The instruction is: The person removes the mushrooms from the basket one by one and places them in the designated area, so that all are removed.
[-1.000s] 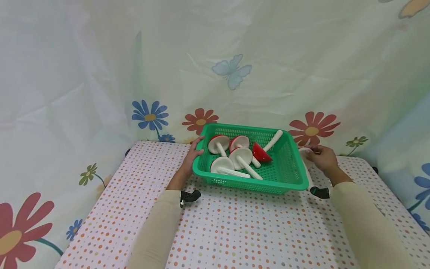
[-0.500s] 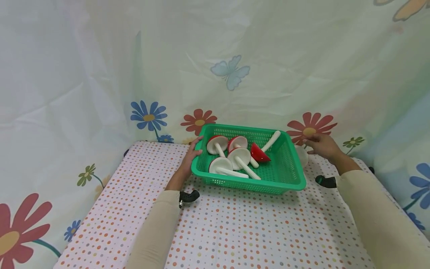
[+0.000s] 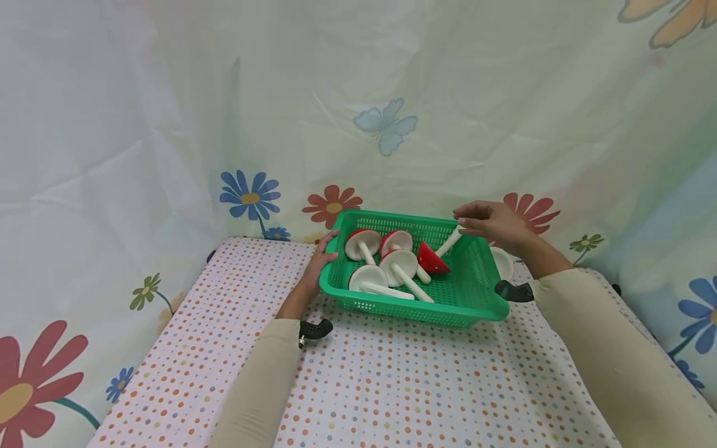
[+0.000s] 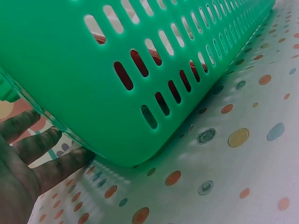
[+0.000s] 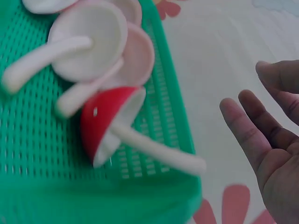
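Note:
A green perforated basket (image 3: 414, 314) holds several red-and-white mushroom-shaped pieces with white stems. My left hand (image 3: 313, 267) rests against the basket's left side; in the left wrist view its spread fingers touch the green wall (image 4: 107, 102). Above the basket's back right corner hovers my right hand (image 3: 498, 229), near the stem of the tilted red-capped piece (image 3: 433, 258). The right wrist view shows that hand (image 5: 275, 154) apart from the red-capped piece (image 5: 103, 119), fingers loosely bent and holding nothing.
A white round piece (image 3: 502, 262) lies outside the basket, beside its right wall and partly hidden by the right arm. The dotted tablecloth (image 3: 392, 386) spreads in front. A floral curtain (image 3: 280, 124) hangs close behind the basket.
My right hand has let go of the white piece right of the basket, lifted and moved left over the basket's back right corner. The left hand stays at the left side.

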